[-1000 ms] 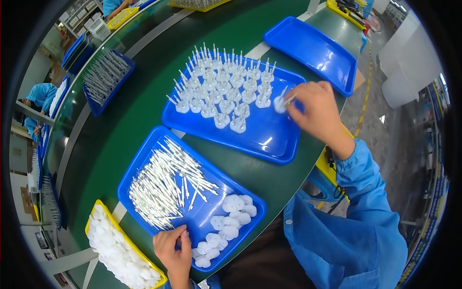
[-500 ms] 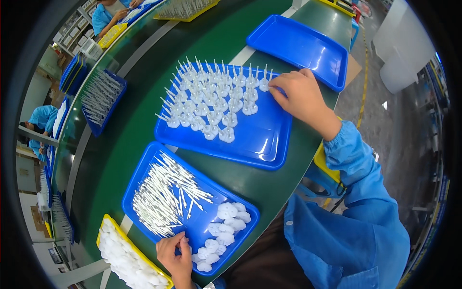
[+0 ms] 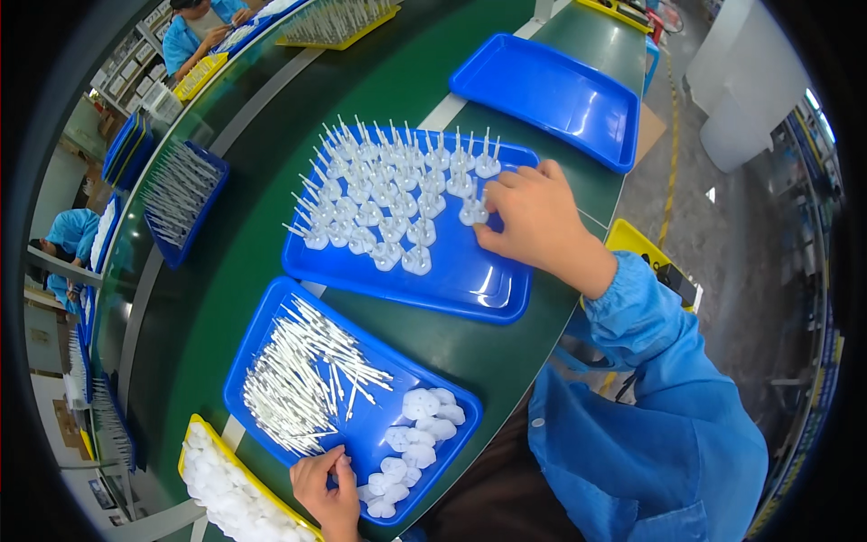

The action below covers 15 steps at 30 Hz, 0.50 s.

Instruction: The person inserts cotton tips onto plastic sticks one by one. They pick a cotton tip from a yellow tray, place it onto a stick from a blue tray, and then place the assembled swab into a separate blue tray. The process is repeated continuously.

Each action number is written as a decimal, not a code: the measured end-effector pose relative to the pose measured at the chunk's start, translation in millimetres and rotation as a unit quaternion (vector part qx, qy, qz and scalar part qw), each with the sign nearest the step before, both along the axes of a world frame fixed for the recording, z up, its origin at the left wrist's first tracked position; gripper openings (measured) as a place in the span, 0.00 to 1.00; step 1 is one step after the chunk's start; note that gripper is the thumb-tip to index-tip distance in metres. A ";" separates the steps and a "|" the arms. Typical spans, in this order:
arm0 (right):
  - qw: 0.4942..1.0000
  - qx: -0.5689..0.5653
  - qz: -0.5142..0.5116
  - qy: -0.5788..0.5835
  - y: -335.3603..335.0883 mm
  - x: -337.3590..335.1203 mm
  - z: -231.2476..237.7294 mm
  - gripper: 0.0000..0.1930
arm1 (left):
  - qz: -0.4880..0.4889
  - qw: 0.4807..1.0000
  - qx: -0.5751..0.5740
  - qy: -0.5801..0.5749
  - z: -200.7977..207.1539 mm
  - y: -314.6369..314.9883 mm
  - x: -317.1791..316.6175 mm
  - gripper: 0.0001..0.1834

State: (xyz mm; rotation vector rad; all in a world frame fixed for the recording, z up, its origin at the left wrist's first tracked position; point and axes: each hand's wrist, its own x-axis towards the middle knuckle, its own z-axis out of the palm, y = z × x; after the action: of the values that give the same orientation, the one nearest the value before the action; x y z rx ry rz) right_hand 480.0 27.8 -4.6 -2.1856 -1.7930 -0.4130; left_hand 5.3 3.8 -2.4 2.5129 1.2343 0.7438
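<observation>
In the upper blue tray (image 3: 424, 294) stand rows of translucent white discs (image 3: 384, 194) with thin upright stems. My right hand (image 3: 537, 217) reaches over the tray's right side, with thumb and fingers closed about a stemmed disc (image 3: 473, 211) at the end of a row. My left hand (image 3: 327, 492) rests at the near edge of the lower blue tray (image 3: 442, 375), fingers curled and thumb against the index finger; whatever they pinch is hidden. Beside it lie a heap of thin white sticks (image 3: 302, 379) with dark marks and a cluster of loose white discs (image 3: 420, 438).
A yellow tray of white discs (image 3: 230, 488) stands at the lower left. At the far right lies another blue tray (image 3: 551, 95). Across the green table are a tray of stemmed pieces (image 3: 185, 199) and a co-worker in blue (image 3: 190, 41). A yellow bin (image 3: 637, 244) sits beside my right arm.
My right hand has moved from the disc at the far right corner nearer to me, onto another stemmed disc. My left hand has stayed nearly in place; the view has shifted slightly.
</observation>
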 end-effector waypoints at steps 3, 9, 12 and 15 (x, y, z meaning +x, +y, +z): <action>1.000 -0.011 -0.001 0.014 -4.4 6.7 5.9 0.21 | 0.024 0.999 -0.037 0.011 3.0 -0.8 2.2 0.06; 0.999 0.018 -0.007 0.028 -9.5 24.3 12.7 0.18 | -0.009 1.000 -0.007 -0.007 -0.3 1.5 -1.8 0.06; 0.997 0.015 -0.081 -0.012 -13.2 45.2 22.5 0.18 | -0.006 1.000 -0.020 0.020 0.7 3.2 -6.1 0.06; 0.995 -0.038 -0.091 -0.030 -0.4 60.3 21.6 0.15 | -0.015 1.000 -0.019 0.017 0.2 6.7 -6.4 0.06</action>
State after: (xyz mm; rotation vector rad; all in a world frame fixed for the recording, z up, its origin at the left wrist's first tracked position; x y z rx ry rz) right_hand 540.3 27.4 17.0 -2.4233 -1.6708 -0.4609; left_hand -1.1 10.4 -2.2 2.5179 1.2080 0.6659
